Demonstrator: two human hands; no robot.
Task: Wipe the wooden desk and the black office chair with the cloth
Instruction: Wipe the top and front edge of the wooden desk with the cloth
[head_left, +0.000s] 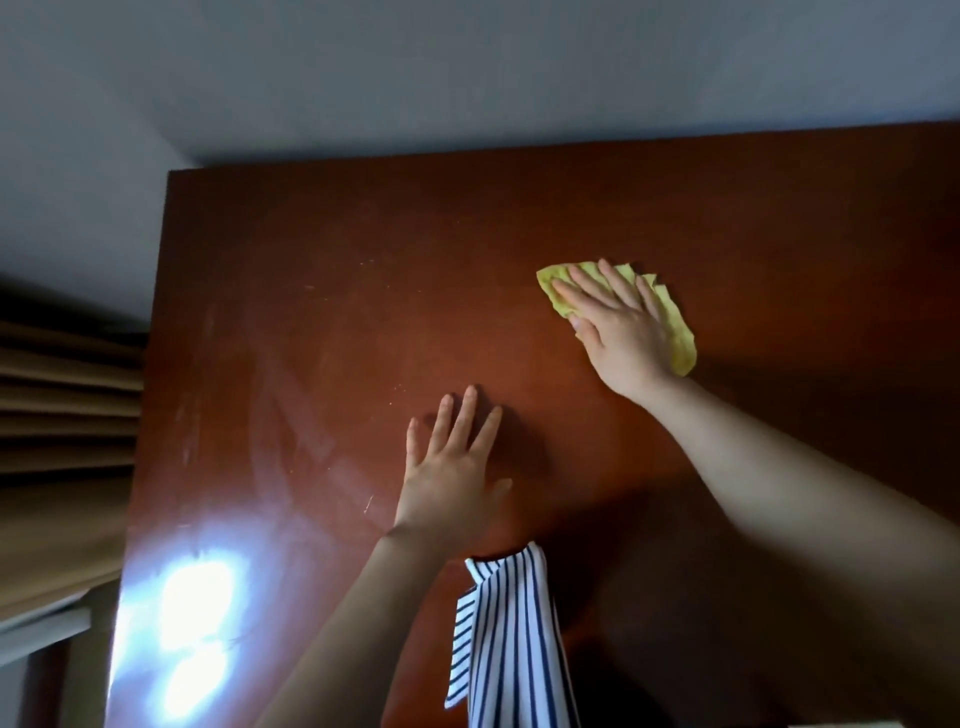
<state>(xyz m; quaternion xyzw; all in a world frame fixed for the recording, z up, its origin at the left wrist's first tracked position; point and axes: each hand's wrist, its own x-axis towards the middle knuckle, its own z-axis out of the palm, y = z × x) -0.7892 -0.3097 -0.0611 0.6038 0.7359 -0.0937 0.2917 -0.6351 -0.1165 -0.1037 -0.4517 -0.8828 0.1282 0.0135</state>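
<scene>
On the desk (311, 312), the left hand (452, 467) lies flat with fingers spread, probably bracing the lean, while further right the right hand (618, 322), fingers straight, presses the yellow cloth (681, 340) flat for wiping; no chair is in view.

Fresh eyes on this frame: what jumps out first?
The yellow cloth stands out, pressed flat under the right hand toward the right of the reddish wooden desk. The left hand rests flat on the desk nearer the person, and a bright glare washes out the near left corner.
</scene>
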